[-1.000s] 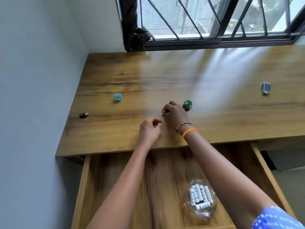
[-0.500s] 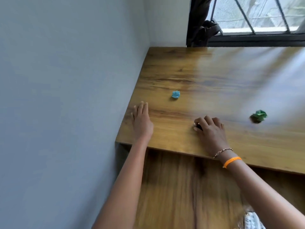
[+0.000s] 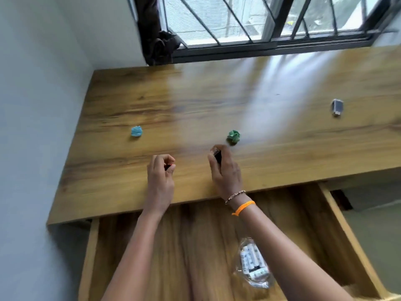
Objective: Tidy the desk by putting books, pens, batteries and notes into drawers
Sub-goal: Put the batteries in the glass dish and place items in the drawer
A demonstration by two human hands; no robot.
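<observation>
Nearest, the open drawer (image 3: 338, 216) holds a clear bag (image 3: 253, 266) of white batteries (image 3: 252, 260). Over the front edge of the tabletop (image 3: 217, 101), the left hand (image 3: 161, 177) is curled around a small dark battery with a red tip (image 3: 169, 166) that lay near the left edge a second ago, and the right hand (image 3: 225, 170) pinches another dark battery (image 3: 217, 156). Farther back lie a blue paper ball (image 3: 136, 131), a green one (image 3: 233, 136) and, well right, a small grey block (image 3: 337, 107).
</observation>
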